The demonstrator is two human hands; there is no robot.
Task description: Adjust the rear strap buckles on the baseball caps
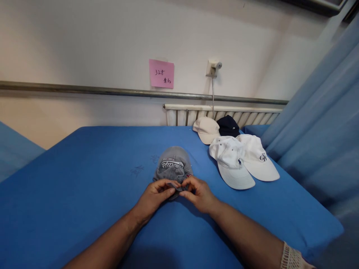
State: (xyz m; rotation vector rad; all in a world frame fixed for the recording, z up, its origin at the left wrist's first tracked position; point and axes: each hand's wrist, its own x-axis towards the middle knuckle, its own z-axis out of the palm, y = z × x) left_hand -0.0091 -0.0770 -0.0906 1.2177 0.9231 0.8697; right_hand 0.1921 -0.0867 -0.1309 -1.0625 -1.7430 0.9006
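A grey baseball cap [169,172] with white lettering on its front lies on the blue-covered table [84,201], its brim pointing away from me. At the cap's near edge, my left hand [157,194] pinches a narrow grey strap between thumb and fingers. My right hand [198,192] grips the same strap from the other side, its fingertips close to the left ones. The fingers partly hide the strap and whatever fastening it has.
To the right lie a cream cap [206,130], a dark navy cap [228,126], a pale cap with a small blue logo [231,160] and a white lettered cap [256,157]. Behind stands a radiator [182,116]. A blue curtain [319,101] hangs at right.
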